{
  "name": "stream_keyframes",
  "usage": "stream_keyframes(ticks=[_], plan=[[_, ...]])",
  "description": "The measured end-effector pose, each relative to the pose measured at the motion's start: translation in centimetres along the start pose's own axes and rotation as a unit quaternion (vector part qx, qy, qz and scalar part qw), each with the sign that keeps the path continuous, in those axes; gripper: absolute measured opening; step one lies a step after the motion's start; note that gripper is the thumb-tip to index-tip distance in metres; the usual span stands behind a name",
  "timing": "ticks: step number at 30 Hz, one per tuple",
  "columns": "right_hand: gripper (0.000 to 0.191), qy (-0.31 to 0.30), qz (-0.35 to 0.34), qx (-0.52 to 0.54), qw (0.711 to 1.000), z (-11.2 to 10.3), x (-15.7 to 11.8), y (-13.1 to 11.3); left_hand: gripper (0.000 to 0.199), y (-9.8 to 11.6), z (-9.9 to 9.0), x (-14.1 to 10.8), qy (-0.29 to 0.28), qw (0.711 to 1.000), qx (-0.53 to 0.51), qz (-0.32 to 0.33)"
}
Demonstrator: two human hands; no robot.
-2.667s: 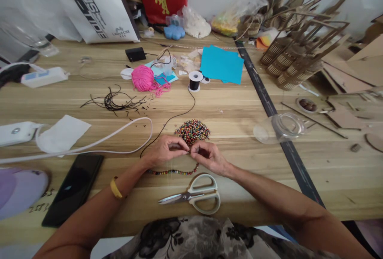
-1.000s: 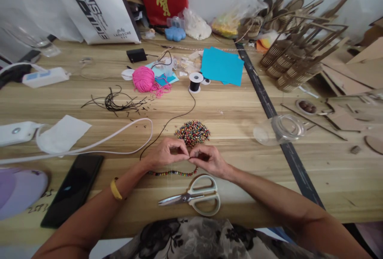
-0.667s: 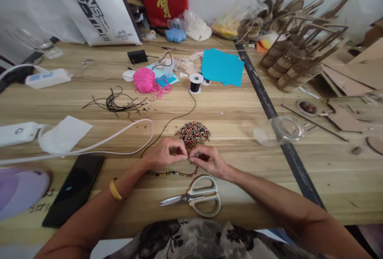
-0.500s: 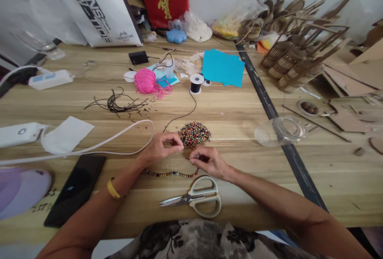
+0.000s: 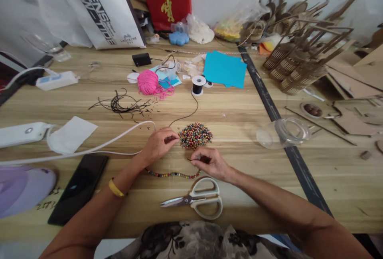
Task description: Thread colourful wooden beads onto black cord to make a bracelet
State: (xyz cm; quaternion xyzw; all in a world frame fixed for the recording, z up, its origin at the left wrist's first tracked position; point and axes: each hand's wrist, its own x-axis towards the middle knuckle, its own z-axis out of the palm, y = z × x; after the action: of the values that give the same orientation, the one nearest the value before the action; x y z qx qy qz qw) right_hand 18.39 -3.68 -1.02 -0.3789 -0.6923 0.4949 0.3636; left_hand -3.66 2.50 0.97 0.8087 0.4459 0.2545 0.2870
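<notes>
A heap of small multicoloured beads (image 5: 195,135) lies on the wooden table. At its left edge my left hand (image 5: 162,142) is closed in a pinch; whatever is between the fingertips is too small to make out. My right hand (image 5: 210,163), just below the heap, pinches a black cord (image 5: 189,159) whose short end sticks out to the left. A string of beads (image 5: 175,174) curves on the table below both hands. From a spool of black cord (image 5: 198,85) a line runs down toward my left hand.
Scissors (image 5: 196,199) lie near the front edge. A phone (image 5: 78,189) and white cable (image 5: 110,144) are at left. Behind are cut black cords (image 5: 119,103), pink yarn (image 5: 147,82) and blue sheets (image 5: 225,69). A clear plastic roll (image 5: 291,131) sits right.
My left hand has moved slightly up and left, its fingertips now at the heap's left edge and farther from my right hand. The whole view has shifted a little.
</notes>
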Motion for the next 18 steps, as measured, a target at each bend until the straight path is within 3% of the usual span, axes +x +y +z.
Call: stream_keyframes(ticks=[8, 18], plan=[[0.021, 0.001, -0.002, -0.004, 1.000, 0.01, 0.04, -0.05, 0.006, -0.52, 0.21, -0.30, -0.026, 0.996, 0.082, 0.003], [0.019, -0.003, 0.001, -0.004, 1.000, 0.00, 0.01, -0.03, 0.009, -0.57, 0.92, -0.18, -0.038, 0.995, 0.086, 0.028]])
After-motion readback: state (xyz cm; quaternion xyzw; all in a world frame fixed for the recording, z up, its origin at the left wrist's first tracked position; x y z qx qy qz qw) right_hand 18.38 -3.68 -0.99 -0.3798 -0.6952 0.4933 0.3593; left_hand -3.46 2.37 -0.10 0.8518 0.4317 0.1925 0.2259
